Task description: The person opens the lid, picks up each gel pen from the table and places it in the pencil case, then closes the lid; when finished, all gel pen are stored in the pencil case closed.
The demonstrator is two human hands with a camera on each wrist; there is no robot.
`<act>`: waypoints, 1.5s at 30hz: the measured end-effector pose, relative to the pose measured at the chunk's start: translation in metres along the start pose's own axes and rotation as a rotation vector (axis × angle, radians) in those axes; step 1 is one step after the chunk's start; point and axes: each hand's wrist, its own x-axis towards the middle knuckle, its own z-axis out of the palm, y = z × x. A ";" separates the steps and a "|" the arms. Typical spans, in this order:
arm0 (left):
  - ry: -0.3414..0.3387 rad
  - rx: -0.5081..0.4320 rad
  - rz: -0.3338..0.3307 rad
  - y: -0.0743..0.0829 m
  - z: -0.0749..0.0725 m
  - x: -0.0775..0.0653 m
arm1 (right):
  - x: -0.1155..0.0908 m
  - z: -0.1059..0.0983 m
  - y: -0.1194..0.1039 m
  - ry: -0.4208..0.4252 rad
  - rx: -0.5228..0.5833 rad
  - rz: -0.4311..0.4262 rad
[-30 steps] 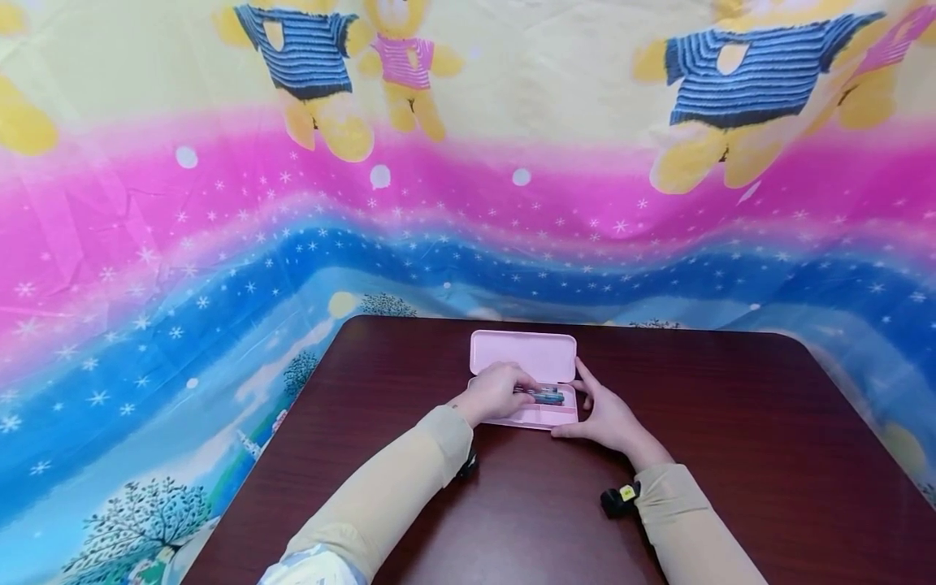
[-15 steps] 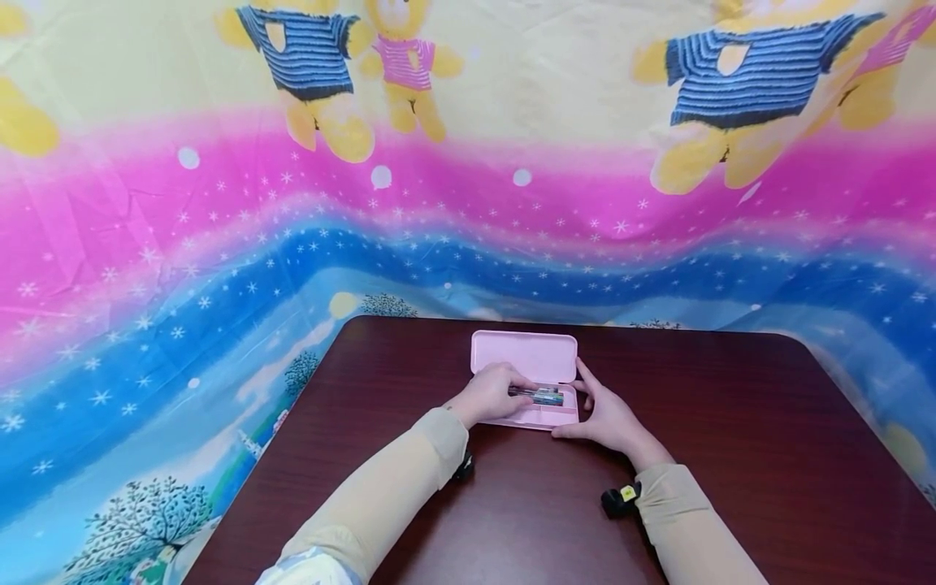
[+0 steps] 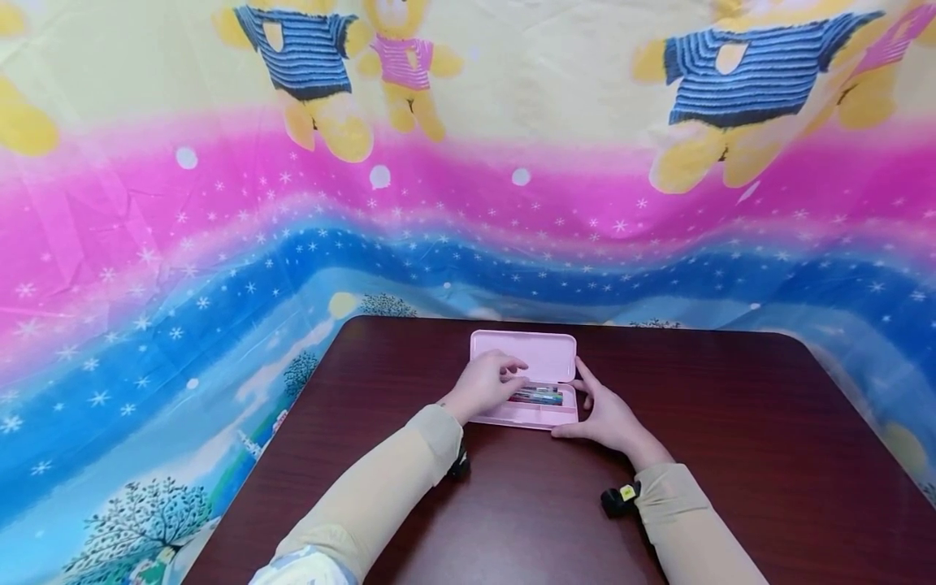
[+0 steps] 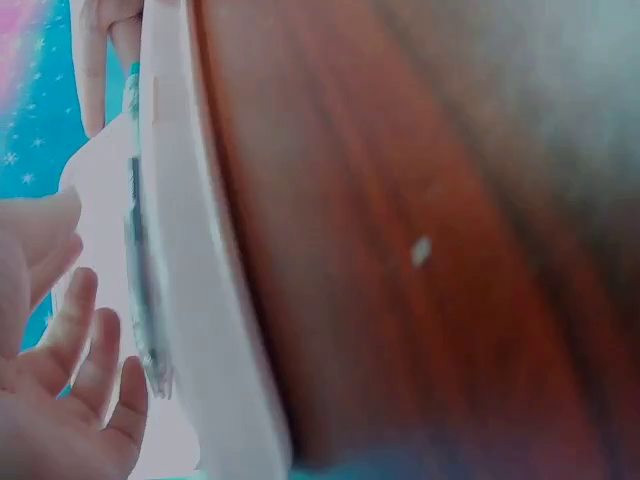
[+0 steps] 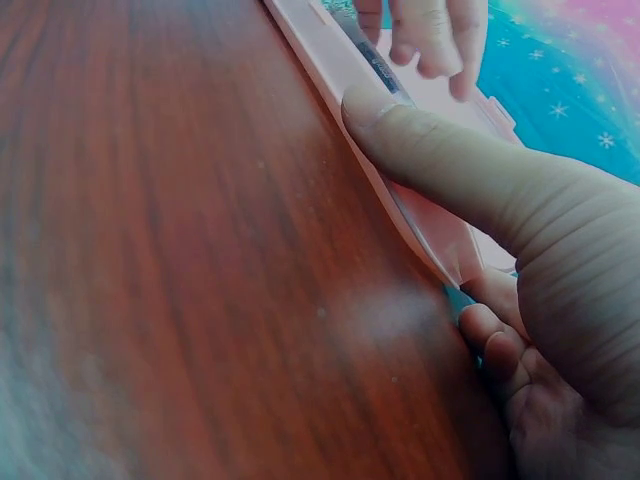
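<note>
A pink pencil case [image 3: 522, 422] lies with its lid [image 3: 525, 345] raised on the table. Several pens [image 3: 539, 396] sit in its rear compartment, also visible in the left wrist view as a thin bundle of pens [image 4: 140, 260]. Over the left part of the case hovers my left hand [image 3: 486, 385], its fingers apart and nothing between them. My right hand [image 3: 610, 418] grips the right end of the case, thumb at the front edge and fingers toward the hinge. The right wrist view shows that thumb [image 5: 430, 150] on the case rim [image 5: 385, 190].
The dark wooden table [image 3: 702, 422] spreads around the case. Behind it hangs a printed cloth [image 3: 468, 203] with bears and snowflakes. A small black wrist camera [image 3: 620, 500] sits at the right cuff.
My left hand has let go of the pens and lifted slightly up and left. The pens stay in the case. My right hand has kept its place.
</note>
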 end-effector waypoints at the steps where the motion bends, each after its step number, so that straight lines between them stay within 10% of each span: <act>1: 0.036 0.001 -0.010 -0.001 -0.003 0.000 | 0.000 0.000 0.000 -0.002 0.001 -0.001; 10: 0.278 0.018 -0.100 -0.008 -0.031 0.011 | 0.001 -0.003 -0.002 -0.017 0.002 0.058; 22: 0.248 -0.048 -0.258 -0.022 -0.035 0.019 | 0.002 -0.002 -0.006 -0.029 -0.004 0.079; 45: 0.102 -0.255 -0.138 -0.031 -0.042 -0.008 | -0.002 -0.001 -0.005 -0.027 0.005 0.072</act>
